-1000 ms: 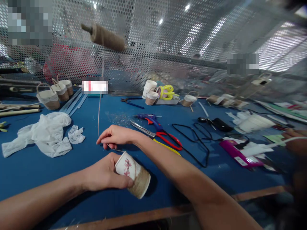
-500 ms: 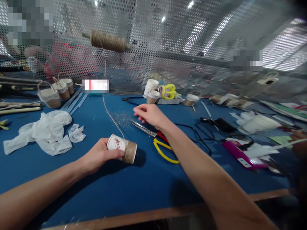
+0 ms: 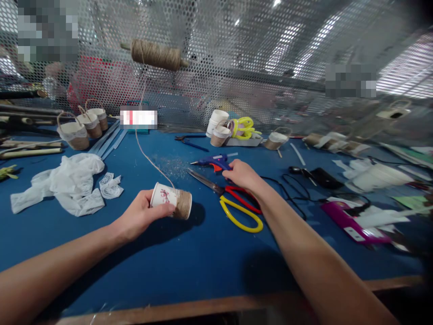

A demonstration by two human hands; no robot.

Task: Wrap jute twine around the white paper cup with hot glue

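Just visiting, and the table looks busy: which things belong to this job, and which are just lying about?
In the job:
cup, in the left hand
twine, from spool to cup
glue gun, at the right hand

Apparently idle for now:
scissors
white lace
pliers

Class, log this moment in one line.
Left hand: holding partly twine-wrapped cup | Right hand: at glue gun handle, grip unclear | Twine: from cup toward spool

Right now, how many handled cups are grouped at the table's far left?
3: a front cup, a middle cup behind it to the right, and a rear cup farthest back. Others could be hidden behind them.
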